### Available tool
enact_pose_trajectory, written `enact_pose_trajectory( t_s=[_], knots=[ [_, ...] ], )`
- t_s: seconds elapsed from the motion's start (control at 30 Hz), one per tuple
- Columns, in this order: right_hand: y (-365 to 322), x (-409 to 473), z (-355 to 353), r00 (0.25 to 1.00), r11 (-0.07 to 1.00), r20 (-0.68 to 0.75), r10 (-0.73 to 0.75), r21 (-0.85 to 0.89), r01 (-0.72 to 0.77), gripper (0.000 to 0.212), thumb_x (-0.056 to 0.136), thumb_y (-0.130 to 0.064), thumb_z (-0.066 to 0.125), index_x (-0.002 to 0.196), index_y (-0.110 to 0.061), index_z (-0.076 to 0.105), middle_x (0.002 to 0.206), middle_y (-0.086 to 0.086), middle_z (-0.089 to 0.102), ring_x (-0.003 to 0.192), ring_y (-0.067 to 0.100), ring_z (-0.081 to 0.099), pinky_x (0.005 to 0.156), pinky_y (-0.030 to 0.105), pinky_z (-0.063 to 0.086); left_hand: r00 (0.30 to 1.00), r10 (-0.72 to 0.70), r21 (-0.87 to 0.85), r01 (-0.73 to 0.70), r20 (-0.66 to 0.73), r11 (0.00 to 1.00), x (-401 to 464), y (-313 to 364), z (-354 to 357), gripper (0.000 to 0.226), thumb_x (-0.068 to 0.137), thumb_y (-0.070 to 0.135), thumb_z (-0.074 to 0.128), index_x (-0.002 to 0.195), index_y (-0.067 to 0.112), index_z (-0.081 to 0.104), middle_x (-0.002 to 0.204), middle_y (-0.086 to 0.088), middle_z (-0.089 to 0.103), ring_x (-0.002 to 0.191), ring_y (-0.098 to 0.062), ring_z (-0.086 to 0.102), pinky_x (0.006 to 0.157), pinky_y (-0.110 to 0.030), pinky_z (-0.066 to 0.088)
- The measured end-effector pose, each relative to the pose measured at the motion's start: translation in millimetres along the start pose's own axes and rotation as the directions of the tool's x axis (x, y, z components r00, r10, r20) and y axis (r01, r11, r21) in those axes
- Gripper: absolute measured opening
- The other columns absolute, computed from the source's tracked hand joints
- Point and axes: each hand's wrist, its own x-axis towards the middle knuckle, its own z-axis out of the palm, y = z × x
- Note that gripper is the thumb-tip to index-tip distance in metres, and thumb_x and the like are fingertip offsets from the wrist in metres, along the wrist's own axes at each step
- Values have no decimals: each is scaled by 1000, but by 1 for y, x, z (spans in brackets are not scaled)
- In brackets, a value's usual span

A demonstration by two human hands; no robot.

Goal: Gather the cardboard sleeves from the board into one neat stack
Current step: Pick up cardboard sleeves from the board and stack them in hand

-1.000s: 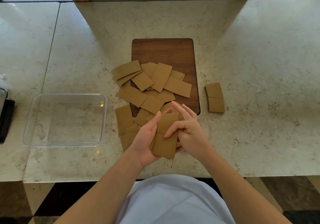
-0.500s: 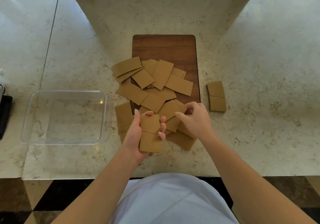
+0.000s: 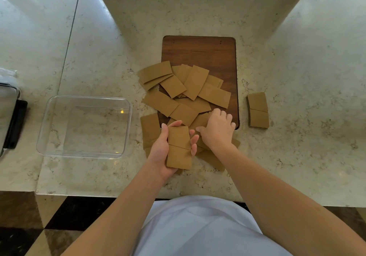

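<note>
- The cardboard sleeves [image 3: 184, 95] lie in a loose overlapping scatter across the near half of the wooden board [image 3: 200, 51], several spilling off its left and near edges onto the counter [image 3: 99, 37].
- My left hand [image 3: 161, 150] holds a small stack [image 3: 179, 147] just off the board's near edge, thumb on one long side, fingers curled round the other, clamped on it.
- My right hand [image 3: 217, 131] lies palm-down on the sleeves at the board's near right corner; its fingers are bent, but I cannot tell whether they grip one.
- I judge them light, flat and stiff but creasable, likely to slide, so pinch each by its long edges.
- Two more sleeves [image 3: 257, 110] sit apart, right of the board.
- A clear empty container [image 3: 45, 136] stands to the left.
</note>
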Motion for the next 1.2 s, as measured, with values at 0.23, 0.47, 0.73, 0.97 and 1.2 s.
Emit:
enact_pose_trajectory(
  t_s=[0.23,0.47,0.73,0.97,1.2],
  knots=[
    [2,-1,-7,991,997,125,55,50,-62,44,82,-46,79,104,-13,60,110,7,65,110,31,59,89,42,46,1000,-7,54,8,-14,999,-2,-2,-2,51,104,59,43,119,21,74,105,-23,75,91,-37,75,70,-43,63],
    [35,-24,-31,951,772,310,-7,606,-192,18,91,-12,61,74,-14,56,72,-2,64,65,21,65,53,23,49,1000,-23,26,23,-10,999,-2,-2,-6,51,106,56,43,115,16,73,105,-24,71,87,-36,72,70,-42,63],
    [68,-56,-51,979,602,177,-100,794,-83,27,96,-12,69,86,-37,71,76,-21,76,72,-7,70,58,11,52,997,-62,3,62,-50,998,-6,-8,-8,50,105,53,45,108,13,74,101,-24,70,81,-35,72,67,-40,63],
    [49,-72,-59,979,710,-92,-180,677,194,11,93,-24,72,100,-27,65,86,-14,70,77,-1,66,63,12,50,994,-67,33,70,-91,997,-8,-11,-6,50,104,55,48,102,14,78,95,-22,72,77,-34,72,67,-42,63],
    [32,-63,-77,971,862,233,-44,500,-81,33,92,-18,51,122,-22,38,78,0,57,61,14,51,51,31,39,991,78,351,-34,-112,936,-11,-17,2,49,106,53,45,118,12,70,96,-22,72,82,-33,74,68,-41,64]
  ],
)
